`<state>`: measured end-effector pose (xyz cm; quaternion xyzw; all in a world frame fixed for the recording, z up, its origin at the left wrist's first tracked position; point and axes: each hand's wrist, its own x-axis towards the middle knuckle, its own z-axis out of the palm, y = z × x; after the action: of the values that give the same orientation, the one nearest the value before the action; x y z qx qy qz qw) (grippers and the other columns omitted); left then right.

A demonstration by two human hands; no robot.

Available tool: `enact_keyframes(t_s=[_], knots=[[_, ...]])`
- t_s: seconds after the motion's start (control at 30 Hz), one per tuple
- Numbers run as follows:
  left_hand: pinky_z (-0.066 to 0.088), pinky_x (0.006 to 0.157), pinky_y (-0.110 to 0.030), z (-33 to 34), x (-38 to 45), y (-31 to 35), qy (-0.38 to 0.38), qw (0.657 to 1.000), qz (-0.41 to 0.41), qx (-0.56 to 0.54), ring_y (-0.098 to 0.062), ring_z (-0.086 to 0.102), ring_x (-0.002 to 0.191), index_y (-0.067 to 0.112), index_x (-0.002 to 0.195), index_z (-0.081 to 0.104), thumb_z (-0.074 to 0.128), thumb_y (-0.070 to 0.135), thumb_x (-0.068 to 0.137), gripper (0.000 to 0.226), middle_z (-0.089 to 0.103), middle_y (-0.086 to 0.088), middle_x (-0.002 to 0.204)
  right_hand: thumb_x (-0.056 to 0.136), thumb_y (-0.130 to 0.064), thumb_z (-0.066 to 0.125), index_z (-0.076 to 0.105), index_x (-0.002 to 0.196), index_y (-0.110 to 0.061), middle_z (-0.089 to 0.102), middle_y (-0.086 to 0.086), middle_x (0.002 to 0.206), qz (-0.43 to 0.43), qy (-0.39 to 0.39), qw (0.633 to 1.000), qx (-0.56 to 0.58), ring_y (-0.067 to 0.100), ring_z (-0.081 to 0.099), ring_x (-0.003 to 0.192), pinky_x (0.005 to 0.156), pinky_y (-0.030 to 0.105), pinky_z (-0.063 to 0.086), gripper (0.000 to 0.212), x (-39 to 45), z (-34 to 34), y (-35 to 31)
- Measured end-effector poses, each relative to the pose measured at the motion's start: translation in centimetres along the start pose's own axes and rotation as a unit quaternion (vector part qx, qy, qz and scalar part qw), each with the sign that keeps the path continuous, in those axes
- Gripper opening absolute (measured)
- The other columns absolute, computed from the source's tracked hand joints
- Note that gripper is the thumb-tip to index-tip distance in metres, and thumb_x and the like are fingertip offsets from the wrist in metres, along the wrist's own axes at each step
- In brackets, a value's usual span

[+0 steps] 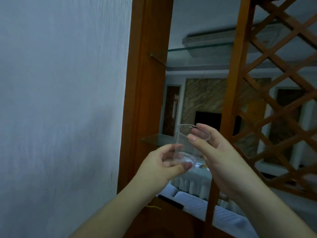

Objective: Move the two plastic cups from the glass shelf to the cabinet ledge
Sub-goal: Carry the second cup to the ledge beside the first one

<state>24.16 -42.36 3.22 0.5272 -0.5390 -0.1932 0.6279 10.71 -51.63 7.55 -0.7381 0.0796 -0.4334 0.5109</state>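
Two clear plastic cups are held up in front of the wooden cabinet. My right hand (221, 148) grips the upper cup (184, 134) by its rim, thumb and fingers pinching it. My left hand (161, 164) holds the lower cup (184, 159), its rim tilted toward me. The two cups overlap or touch; I cannot tell whether one sits inside the other. Just behind and left of the hands juts the lower glass shelf (154, 138). The brown cabinet ledge (164, 213) lies below my forearms.
A white wall (60, 100) fills the left. An upper glass shelf (197, 48) spans the cabinet opening. A wooden lattice (277, 83) stands on the right. A yellow strip (154, 207) and a dark flat object (171, 201) lie on the ledge.
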Motion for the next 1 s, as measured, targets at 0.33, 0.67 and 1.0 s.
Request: enact_keyframes(t_s=[0.33,0.67,1.0], knots=[[0.051,0.065,-0.009,5.1,-4.7,-1.6,-0.093,0.988,-0.071,-0.096,-0.005,0.071,0.093,0.035,0.118,0.061,0.084,0.023,0.067,0.057,0.069,-0.007,0.114,0.065,-0.053,0.075,0.046,0.135,-0.035,0.057,-0.017,0.128,0.056,0.088,0.991,-0.081,-0.008,0.054,0.113,0.085,0.018,0.049,0.078,-9.5,-2.5,-0.1],[0.058,0.083,-0.030,15.9,-8.7,-2.4,-0.211,0.926,-0.166,-0.266,-0.027,0.071,0.104,0.026,0.119,0.068,0.059,0.046,0.089,0.037,0.073,-0.012,0.114,0.066,-0.062,0.074,0.045,0.134,-0.043,0.059,-0.016,0.124,0.096,0.189,0.964,-0.164,-0.003,0.054,0.115,0.092,0.027,0.044,0.077,-20.4,-9.6,-2.0],[0.059,0.073,-0.028,31.4,-15.7,1.5,-0.283,0.876,-0.221,-0.322,-0.028,0.073,0.095,0.023,0.105,0.076,0.053,0.036,0.097,0.028,0.075,-0.019,0.106,0.070,-0.057,0.070,0.040,0.137,-0.043,0.055,-0.016,0.126,0.128,0.262,0.931,-0.220,-0.006,0.054,0.112,0.089,0.020,0.048,0.075,-34.3,-18.5,-7.2]])
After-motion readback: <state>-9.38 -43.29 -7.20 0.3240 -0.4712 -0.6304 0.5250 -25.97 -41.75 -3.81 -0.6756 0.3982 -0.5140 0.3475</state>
